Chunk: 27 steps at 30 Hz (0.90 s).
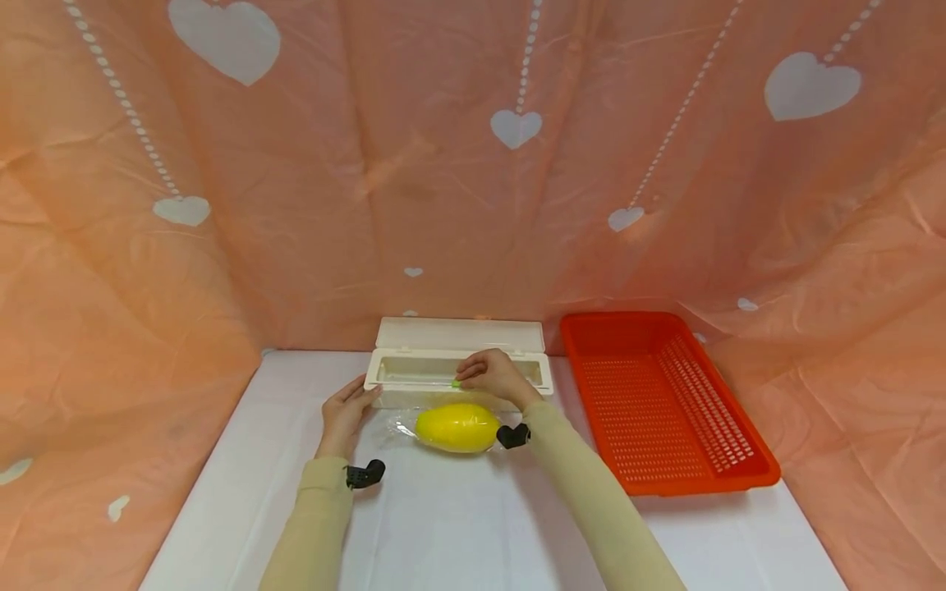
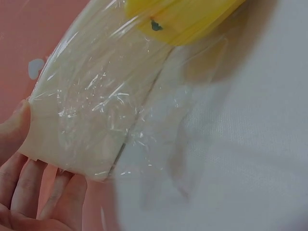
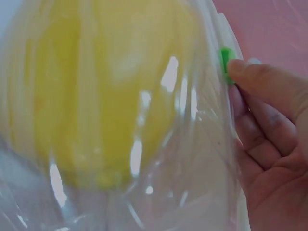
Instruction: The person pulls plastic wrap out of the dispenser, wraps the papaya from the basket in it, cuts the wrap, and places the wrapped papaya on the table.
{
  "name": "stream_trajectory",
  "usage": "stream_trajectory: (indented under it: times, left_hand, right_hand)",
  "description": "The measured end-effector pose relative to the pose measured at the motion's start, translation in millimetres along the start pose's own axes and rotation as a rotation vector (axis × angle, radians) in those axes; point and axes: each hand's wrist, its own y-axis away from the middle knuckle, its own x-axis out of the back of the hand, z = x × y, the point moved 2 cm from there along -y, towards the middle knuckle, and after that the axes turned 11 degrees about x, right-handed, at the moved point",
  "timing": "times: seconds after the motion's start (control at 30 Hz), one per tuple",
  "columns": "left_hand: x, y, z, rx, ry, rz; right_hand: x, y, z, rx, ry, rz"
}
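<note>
A long cream cling film dispenser (image 1: 402,399) stands at the back of the table, its lid (image 1: 458,334) raised. My left hand (image 1: 344,420) grips its left end, thumb at the near corner and fingers round the far side in the left wrist view. Between thumb and fingers my right hand (image 1: 497,380) pinches a small green slide cutter (image 3: 225,61) on the box's edge, right of its middle. Clear film (image 2: 96,103) stretches from the box over a yellow oval fruit (image 1: 456,428) lying just in front. A dark green spot marks one end of the fruit.
To the right stands a red perforated plastic basket (image 1: 739,484), close to the right forearm. A white cloth covers the table (image 1: 436,525). Behind and at both sides hangs a pink sheet (image 1: 443,213) with white hearts. Black camera mounts (image 1: 365,474) sit on both wrists.
</note>
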Motion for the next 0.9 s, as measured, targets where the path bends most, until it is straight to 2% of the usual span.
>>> stream_trajectory:
  times: [0.23, 0.53, 0.73, 0.9]
  left_hand:
    - [0.1, -0.9, -0.6, -0.026, 0.015, 0.005]
    - [2.1, 3.5, 1.6, -0.038, -0.016, 0.013]
    - [-1.4, -0.2, -0.6, -0.033, -0.015, -0.014]
    - [-3.1, -1.6, -2.2, -0.029, -0.001, 0.007]
  right_hand:
    - [9.9, 9.4, 1.8, 0.041, 0.055, 0.015]
    - [27.6, 27.9, 3.6, 0.012, 0.195, 0.055]
    - [35.7, 40.2, 8.7, 0.070, 0.248, 0.125]
    - [41.6, 50.5, 12.6, 0.116, 0.231, 0.163]
